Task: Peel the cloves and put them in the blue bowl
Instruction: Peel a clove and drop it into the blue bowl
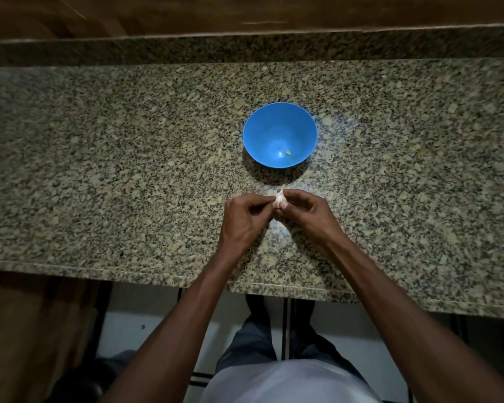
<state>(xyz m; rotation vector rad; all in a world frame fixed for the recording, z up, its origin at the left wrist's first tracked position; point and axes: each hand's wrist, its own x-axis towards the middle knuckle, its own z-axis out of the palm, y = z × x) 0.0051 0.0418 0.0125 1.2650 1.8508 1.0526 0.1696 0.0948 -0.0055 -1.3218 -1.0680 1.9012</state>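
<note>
Head camera talk:

**Mia:** What do you see from up here?

**Tom:** A speckled stone counter (pixel 99 170). A blue bowl (pixel 277 117) sits on it, near the middle.

**Mia:** Is there anything in the bowl?

**Tom:** One tiny yellowish bit (pixel 288 153) lies at the bottom. It is too small for me to say what it is.

**Mia:** Where is the garlic?

**Tom:** The garlic (pixel 280 199) is held up between both hands, just on the near side of the bowl. It is white, and a thin bit of skin sticks up from the top of it.

**Mia:** What is the left hand doing?

**Tom:** The left hand (pixel 243 219) has curled fingers. Its fingertips pinch the left side of the garlic.

**Mia:** And the other one?

**Tom:** The right hand (pixel 309 212) holds the garlic too. Its fingers and thumb are bent around the right side.

**Mia:** Do the hands touch the bowl?

**Tom:** No. They are close to it, but apart from it.

**Mia:** What else is there?

**Tom:** A brown wooden wall (pixel 245 13) is behind the counter. Below the counter edge I see the person's legs in dark trousers (pixel 250 344) and a white tiled floor (pixel 128 330).
</note>
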